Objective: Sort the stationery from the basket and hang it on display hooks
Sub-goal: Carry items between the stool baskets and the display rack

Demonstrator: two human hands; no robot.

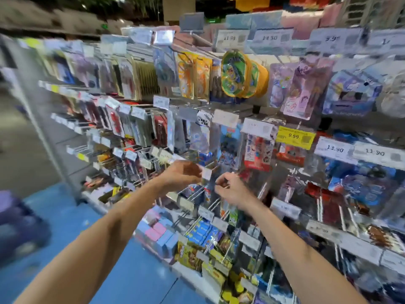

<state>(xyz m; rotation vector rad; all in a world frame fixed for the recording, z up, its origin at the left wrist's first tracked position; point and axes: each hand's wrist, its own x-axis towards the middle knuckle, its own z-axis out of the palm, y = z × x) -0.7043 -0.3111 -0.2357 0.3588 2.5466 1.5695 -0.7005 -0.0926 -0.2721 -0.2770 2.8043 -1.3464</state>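
At mid-rack, left hand (182,174) pinched the price tag (207,173) by a display hook (192,190); right hand (230,190) curled just beside, but blur hid whether it held a stationery pack. Best lift tag clear, thread pack's hole squarely.

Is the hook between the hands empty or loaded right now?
Cannot tell: blur smears the hook between left hand and right hand; packets crowd behind it.

Smeared by motion nearly everywhere. Cannot tell whether the left hand (183,175) pinches or merely touches the white tag (206,173) (print unreadable). Cannot make out anything inside the curled right hand (230,189). Cropped at nine o'clock: a dark purple shape (19,224), unidentifiable.
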